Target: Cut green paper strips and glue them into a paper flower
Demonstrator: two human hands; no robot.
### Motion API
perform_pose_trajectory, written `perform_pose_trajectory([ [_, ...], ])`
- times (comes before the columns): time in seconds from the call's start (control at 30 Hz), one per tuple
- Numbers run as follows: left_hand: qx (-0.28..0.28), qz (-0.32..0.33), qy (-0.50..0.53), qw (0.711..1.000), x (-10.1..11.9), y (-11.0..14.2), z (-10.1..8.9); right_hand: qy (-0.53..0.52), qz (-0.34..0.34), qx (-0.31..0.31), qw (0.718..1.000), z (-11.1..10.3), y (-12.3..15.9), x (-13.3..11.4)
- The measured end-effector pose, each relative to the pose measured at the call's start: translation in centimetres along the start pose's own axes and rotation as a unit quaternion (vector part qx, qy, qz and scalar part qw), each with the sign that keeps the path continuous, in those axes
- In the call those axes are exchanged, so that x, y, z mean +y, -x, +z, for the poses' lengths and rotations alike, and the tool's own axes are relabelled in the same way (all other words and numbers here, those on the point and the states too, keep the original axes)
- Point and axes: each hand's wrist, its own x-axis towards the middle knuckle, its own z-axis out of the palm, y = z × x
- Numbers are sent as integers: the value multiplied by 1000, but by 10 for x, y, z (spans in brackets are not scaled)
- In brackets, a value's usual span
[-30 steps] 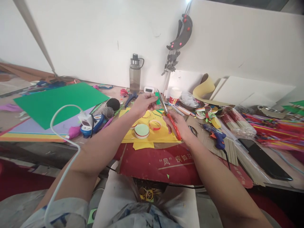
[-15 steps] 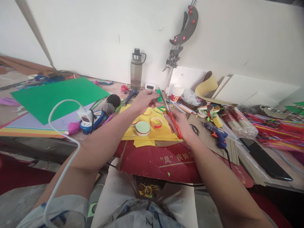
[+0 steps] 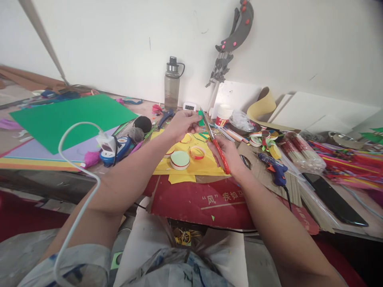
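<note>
Pinched between the fingertips of my left hand [image 3: 188,122] is a small piece of green paper [image 3: 200,118], held upright above the table. My right hand [image 3: 224,153] grips the red handles of a pair of scissors [image 3: 216,144], whose metal blades point up and away from me. The blades lie right beside the paper's right edge; whether they are cutting into it I cannot tell. Below both hands, yellow sheets [image 3: 161,169] carry a round box with a pale green top [image 3: 180,160] and a paper ring with a red edge [image 3: 197,152].
A large green sheet [image 3: 74,119] lies on the left, near a blue power socket [image 3: 116,151] with a white cable. Behind stand a water bottle [image 3: 172,85] and a paper cup [image 3: 223,115]. At right lie a blue glue gun [image 3: 275,169] and a black phone [image 3: 334,199].
Both hands keep almost the same place, with the scissors still alongside the green paper. The view has shifted very slightly.
</note>
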Motion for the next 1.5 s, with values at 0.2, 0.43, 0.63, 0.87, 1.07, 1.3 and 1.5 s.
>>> perform_pose_trajectory([
  [0.2,-4,-3,-5,1000,0,0,0,-16,36,16,999,5,6,-10],
  [0.43,-4,36,-40,999,-6,-9,-12,-88,53,37,994,1,2,-12],
  [0.63,20,65,-28,997,-2,-15,-22,-89,52,-11,995,-14,2,-16],
  [0.87,32,28,-1,999,1,-15,-25,-65,16,-57,996,-15,7,-19],
  [1.07,10,-4,-13,1000,2,-15,-25,-55,19,-74,996,-15,8,-24],
  [1.3,-6,-30,-27,999,6,-19,-34,-59,45,-85,994,-18,10,-29],
  [1.5,-10,-41,-47,998,5,-22,-39,-61,45,-87,993,-16,9,-24],
])
